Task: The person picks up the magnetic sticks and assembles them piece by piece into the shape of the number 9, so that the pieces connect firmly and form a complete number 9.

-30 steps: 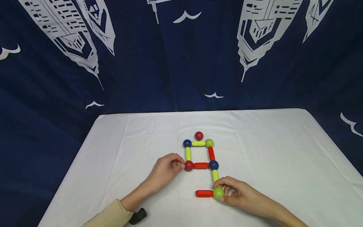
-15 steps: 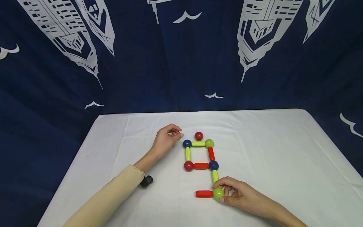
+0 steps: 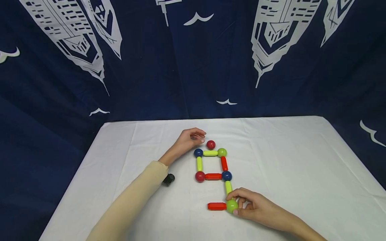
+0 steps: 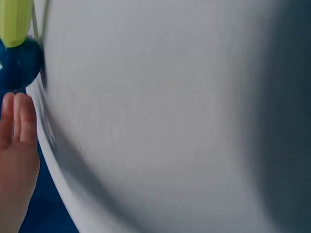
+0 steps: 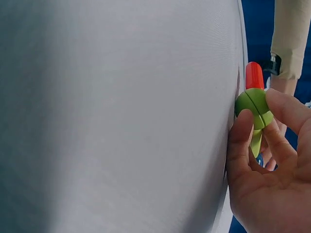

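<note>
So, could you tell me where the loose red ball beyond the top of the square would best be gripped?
Probably pinch the red ball across its left and right sides, coming from above. It lies alone on the white cloth, and the left hand hovers just left of it; the yellow-green rod sits close in front.

No readable text, label or number shows anywhere.

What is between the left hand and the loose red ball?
Only bare white tablecloth separates the left hand from the red ball; the head view shows it.

Red, blue, green balls (image 3: 210, 144); white tablecloth (image 3: 286, 160); navy skyscraper-print curtain (image 3: 181, 60).
</note>
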